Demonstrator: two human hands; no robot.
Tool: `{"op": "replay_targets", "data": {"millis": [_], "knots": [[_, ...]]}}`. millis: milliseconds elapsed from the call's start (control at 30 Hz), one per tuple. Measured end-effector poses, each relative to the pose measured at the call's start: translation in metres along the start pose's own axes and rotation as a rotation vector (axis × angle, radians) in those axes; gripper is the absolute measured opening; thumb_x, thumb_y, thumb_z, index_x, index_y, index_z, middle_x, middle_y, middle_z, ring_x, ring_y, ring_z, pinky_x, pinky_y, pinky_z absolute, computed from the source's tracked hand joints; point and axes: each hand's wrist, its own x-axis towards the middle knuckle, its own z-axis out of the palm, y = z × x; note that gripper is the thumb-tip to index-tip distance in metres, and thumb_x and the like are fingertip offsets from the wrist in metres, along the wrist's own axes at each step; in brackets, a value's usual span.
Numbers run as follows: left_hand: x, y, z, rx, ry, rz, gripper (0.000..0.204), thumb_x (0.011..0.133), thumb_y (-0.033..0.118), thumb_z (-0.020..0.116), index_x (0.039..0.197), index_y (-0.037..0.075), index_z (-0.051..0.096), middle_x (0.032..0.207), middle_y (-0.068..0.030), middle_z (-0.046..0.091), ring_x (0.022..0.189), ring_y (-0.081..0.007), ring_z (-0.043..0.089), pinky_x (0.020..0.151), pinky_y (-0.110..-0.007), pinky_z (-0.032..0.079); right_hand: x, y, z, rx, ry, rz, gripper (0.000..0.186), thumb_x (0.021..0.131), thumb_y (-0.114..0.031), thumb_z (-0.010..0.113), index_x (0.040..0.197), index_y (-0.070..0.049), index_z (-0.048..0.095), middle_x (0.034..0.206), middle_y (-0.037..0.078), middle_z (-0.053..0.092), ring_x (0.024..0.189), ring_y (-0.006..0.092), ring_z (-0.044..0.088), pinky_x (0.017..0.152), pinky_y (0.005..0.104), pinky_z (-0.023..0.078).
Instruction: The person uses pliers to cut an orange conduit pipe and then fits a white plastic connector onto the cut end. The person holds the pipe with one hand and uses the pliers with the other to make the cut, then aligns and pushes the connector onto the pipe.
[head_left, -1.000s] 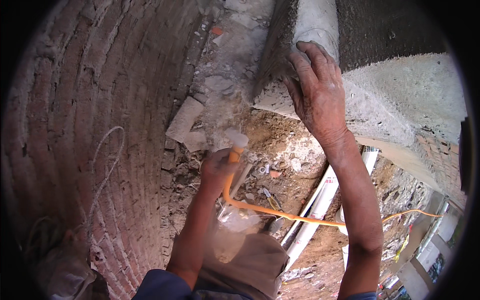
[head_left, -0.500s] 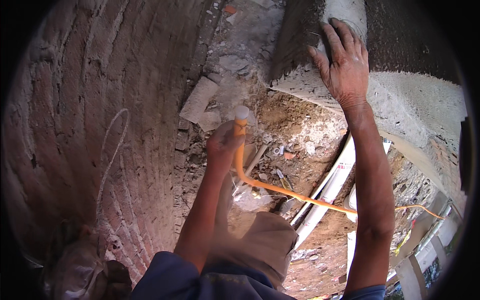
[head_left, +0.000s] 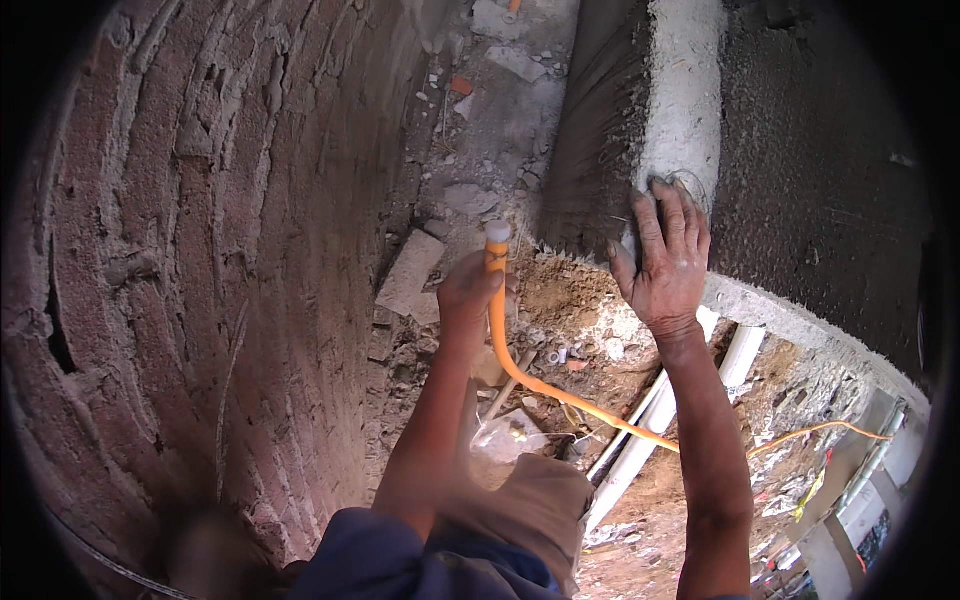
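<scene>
My left hand (head_left: pixel 470 295) grips an orange hose (head_left: pixel 497 330) near its pale nozzle end (head_left: pixel 497 232), which points up toward the rubble between the two walls. The hose bends down and trails off to the right over the dirt floor. My right hand (head_left: pixel 668 258) lies flat, fingers spread, on the grey plastered corner of a concrete column (head_left: pixel 680 100). It holds nothing.
A curved brick wall (head_left: pixel 200 250) fills the left side. Broken bricks and mortar pieces (head_left: pixel 410 275) litter the ground ahead. White pipes (head_left: pixel 650 430) lie on the dirt below the column. My knee in tan trousers (head_left: pixel 530 500) is at the bottom.
The view has shifted, so both hands sit lower in the picture. My left hand has raised the hose end upright. My right hand stays flat on the column corner.
</scene>
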Motion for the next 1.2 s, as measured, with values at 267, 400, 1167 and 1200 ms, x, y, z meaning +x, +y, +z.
{"op": "replay_targets", "data": {"millis": [267,400,1167,1200], "knots": [[0.037,0.018,0.008,0.057,0.016,-0.014,0.039,0.090,0.010,0.068,0.124,-0.006,0.059,0.105,-0.0122,0.067,0.085,-0.0213,0.069,0.076,-0.034,0.059,0.007,0.001,-0.005,0.029,-0.069,0.038,0.058,0.083,-0.038,0.068,0.133,-0.009,0.057,0.138,0.016,0.050,0.131,0.0407,0.046,0.108,0.0566,0.036],[0.050,0.028,0.010,0.046,-0.005,-0.028,0.043,0.091,0.011,0.072,0.128,-0.004,0.057,0.103,-0.0123,0.069,0.084,-0.0217,0.071,0.075,-0.035,0.061,0.011,0.000,-0.006,0.051,-0.069,0.047,0.057,0.084,-0.037,0.067,0.132,-0.009,0.057,0.136,0.017,0.050,0.129,0.0421,0.047,0.106,0.0577,0.037],[0.066,0.135,0.093,-0.052,-0.127,-0.083,0.048,0.092,0.021,0.072,0.128,-0.008,0.056,0.105,-0.0126,0.066,0.089,-0.0226,0.069,0.082,-0.037,0.059,0.018,-0.002,-0.014,0.041,-0.125,0.084,0.055,0.083,-0.040,0.068,0.128,-0.009,0.059,0.133,0.016,0.052,0.125,0.0413,0.048,0.107,0.0577,0.036],[0.066,0.137,0.096,-0.053,-0.119,-0.075,0.049,0.092,0.022,0.072,0.128,-0.007,0.056,0.105,-0.0127,0.066,0.089,-0.0228,0.069,0.082,-0.037,0.059,0.019,-0.002,-0.015,0.044,-0.120,0.083,0.055,0.083,-0.039,0.068,0.128,-0.009,0.059,0.133,0.016,0.052,0.125,0.0413,0.048,0.107,0.0576,0.036]]}}
